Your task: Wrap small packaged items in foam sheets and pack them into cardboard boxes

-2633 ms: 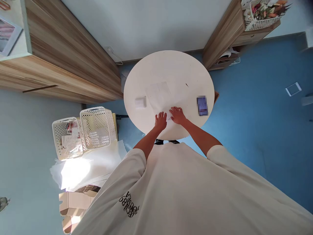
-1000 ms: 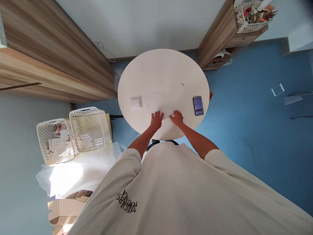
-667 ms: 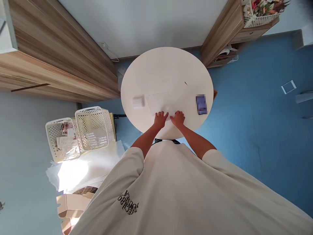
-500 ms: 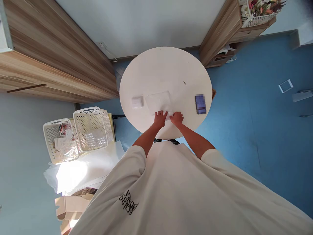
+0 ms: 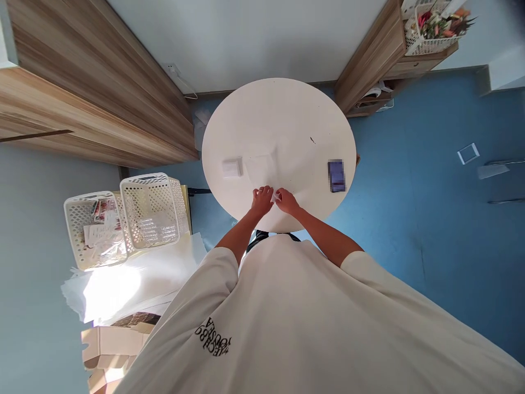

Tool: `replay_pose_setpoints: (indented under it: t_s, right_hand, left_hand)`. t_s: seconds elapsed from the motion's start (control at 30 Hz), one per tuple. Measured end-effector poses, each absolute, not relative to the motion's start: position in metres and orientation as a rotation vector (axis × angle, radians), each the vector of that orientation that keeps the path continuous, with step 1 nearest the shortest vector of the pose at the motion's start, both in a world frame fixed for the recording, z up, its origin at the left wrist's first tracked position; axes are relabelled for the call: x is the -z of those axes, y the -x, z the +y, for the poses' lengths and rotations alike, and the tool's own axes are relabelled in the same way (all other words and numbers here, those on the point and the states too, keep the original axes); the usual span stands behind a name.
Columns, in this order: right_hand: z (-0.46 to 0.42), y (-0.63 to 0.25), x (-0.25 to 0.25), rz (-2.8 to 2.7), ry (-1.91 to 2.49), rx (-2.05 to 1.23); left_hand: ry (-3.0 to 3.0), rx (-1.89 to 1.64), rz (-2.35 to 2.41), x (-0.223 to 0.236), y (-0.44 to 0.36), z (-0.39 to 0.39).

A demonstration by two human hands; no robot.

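A thin white sheet, hard to tell from the tabletop, lies on the round white table. Whether it is paper or plastic I cannot tell. My left hand, with a ring on one finger, is closed at the sheet's near edge. Close beside it, my right hand pinches a gathered bit of the same sheet. That bit sticks up between the two hands. Left of the sheet sits a small white stack of flat pieces, apart from both hands.
A phone with a blurred screen lies at the table's right side. Two white perforated baskets stand at the left, with white sheets and cardboard below them. Wooden cabinets flank the table. A basket of flowers is at the upper right.
My hands have come closer together, the right one moving left and turning inward. The sheet's near edge is now gathered up between them, and its right side is folded or creased.
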State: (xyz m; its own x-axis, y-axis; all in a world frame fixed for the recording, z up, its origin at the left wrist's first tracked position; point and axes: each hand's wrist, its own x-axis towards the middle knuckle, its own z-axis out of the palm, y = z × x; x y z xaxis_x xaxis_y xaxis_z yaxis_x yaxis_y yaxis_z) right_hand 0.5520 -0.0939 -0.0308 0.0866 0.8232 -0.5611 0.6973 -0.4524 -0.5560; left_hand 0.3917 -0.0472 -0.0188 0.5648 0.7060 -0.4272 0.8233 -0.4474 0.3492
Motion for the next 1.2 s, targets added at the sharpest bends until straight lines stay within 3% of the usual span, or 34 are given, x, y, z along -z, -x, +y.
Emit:
replay_pose_setpoints:
  t_s: [0.4,0.57,0.93,1.2]
  right_hand:
    - [-0.087,-0.548,0.03,-1.967,2.253,-1.164]
    - [-0.087,-0.545,0.027,-2.038,2.262,-1.138]
    - [-0.09,-0.537,0.028,-2.145,2.253,-0.933]
    - [-0.096,-0.542,0.026,-2.372,2.118,-0.9]
  left_hand:
    - [-1.55,0.129,1.823,0.025,-0.351,-0.054]
    - [-1.249,0.124,1.813,0.035,-0.352,-0.05]
    - [-1.132,-0.033,1.821,0.043,-0.365,-0.051]
    - [-1.158,0.071,1.811,0.044,-0.366,-0.049]
